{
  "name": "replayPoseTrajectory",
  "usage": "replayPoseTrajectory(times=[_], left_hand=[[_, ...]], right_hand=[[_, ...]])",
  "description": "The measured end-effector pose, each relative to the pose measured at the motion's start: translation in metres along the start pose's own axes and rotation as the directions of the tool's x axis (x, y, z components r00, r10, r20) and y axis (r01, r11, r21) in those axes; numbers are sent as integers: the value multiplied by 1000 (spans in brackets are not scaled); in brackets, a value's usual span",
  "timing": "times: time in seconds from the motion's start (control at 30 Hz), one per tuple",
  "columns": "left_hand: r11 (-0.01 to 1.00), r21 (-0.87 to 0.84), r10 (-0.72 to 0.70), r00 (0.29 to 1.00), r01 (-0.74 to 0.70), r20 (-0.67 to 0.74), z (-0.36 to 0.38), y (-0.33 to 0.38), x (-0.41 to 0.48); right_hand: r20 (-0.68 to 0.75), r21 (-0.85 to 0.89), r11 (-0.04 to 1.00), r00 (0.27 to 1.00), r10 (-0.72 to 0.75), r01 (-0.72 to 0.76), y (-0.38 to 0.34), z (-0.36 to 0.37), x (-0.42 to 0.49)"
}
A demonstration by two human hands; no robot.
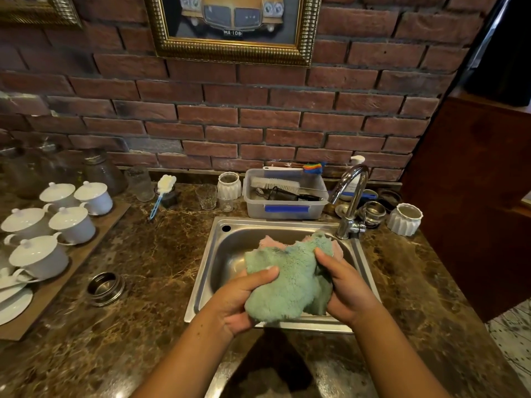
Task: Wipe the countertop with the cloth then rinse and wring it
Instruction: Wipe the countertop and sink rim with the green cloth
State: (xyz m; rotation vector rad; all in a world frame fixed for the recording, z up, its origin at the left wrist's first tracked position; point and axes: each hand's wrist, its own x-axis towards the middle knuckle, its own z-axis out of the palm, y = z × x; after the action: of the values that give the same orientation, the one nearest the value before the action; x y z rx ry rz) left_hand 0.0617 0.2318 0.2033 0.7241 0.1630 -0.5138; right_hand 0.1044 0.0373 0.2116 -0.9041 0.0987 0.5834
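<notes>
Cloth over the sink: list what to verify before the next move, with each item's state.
1. Grip of the left hand on the green cloth: ok.
2. Grip of the right hand on it: ok.
3. Cloth held over the steel sink: ok.
4. Water running from the faucet: none visible, not ok.
5. Cloth already rinsed: cannot tell.

My left hand [238, 300] and right hand [347, 291] grip the cloth [284, 282] between them, over the sink [201, 271] — faucet [352, 191] at its back right corner, tub [284, 209] behind it, lidded cups [71, 222] on a board [110, 221] to the left.
</notes>
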Motion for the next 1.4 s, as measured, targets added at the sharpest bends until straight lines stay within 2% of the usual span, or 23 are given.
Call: replayPoseTrajectory(times=[0.17, 0.37, 0.47, 0.63, 0.87, 0.97, 1.03, 1.13, 1.23, 1.3, 1.4], left_hand=[[998, 9, 64, 983, -64, -174, -5, 2, 4], [983, 172, 118, 946, -67, -303, -13, -6, 13], [978, 204, 110, 944, -47, -310, -21, -11, 16], [944, 322, 180, 930, -72, -320, -32, -23, 19], [811, 582, 271, 921, -61, -280, -12, -17, 38], [776, 630, 238, 943, -40, -233, 9, -10, 47], [848, 530, 145, 970, -20, -195, 22, -4, 52], [980, 190, -44, 993, 64, -111, 32, -4, 58], [980, -113, -164, 986, 164, 12, 40, -21, 69], [964, -193, -181, 983, 185, 38, 45, -36, 83], [947, -263, -197, 980, 187, -14, 48, -52, 104]], right_hand=[[-90, -66, 998, 996, 17, -23, 9, -5, 1], [-234, -173, 984, 972, 4, -46, 21, -12, 2], [-265, -187, 980, 964, 9, -60, 25, -16, 1], [-265, -193, 978, 964, 30, -83, 30, -25, 1], [-274, -72, 997, 962, 21, -42, 24, -47, -2], [-281, 10, 999, 959, 46, -45, 17, -64, -4], [-240, 36, 999, 970, 41, -34, 7, -74, -5], [-112, 12, 1000, 993, 26, -25, -12, -85, -4], [-73, -48, 999, 997, 0, -4, -29, -92, 1], [-108, -77, 996, 993, -52, 43, -39, -96, 6], [-117, -153, 984, 987, -110, 92, -51, -103, 14]])
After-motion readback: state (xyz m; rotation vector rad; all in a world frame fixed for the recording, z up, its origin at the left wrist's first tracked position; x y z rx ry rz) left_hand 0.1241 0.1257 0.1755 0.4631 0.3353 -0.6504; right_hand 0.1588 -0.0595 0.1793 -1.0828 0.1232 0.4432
